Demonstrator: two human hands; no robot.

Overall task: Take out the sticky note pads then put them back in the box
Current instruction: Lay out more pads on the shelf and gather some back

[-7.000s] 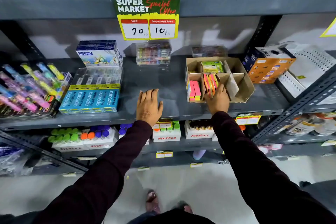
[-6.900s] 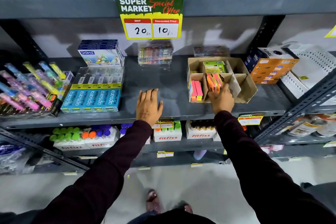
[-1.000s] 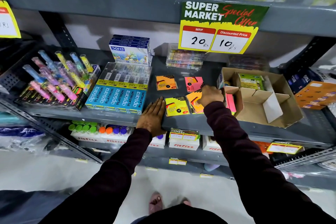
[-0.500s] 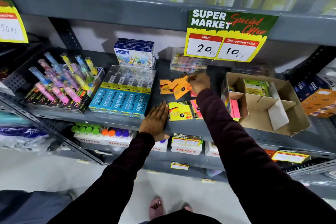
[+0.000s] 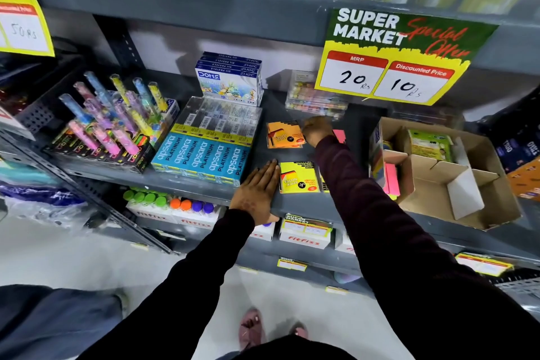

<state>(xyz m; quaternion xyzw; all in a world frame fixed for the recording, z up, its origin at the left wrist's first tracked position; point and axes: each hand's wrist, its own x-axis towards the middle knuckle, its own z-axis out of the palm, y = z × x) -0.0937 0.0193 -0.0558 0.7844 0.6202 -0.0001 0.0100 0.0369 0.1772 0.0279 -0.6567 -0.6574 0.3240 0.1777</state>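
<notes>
On the shelf (image 5: 292,204), left hand (image 5: 257,193) lies flat and released, right hand (image 5: 317,129) grips an orange pad (image 5: 282,137) beside the box (image 5: 479,213)

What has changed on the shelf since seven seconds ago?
Several sticky note pads have left the cardboard box for the shelf: the right hand now sets an orange pad at the back, and a yellow pad lies in front. The left hand stays flat on the shelf edge; pink pads remain in the box.
</notes>
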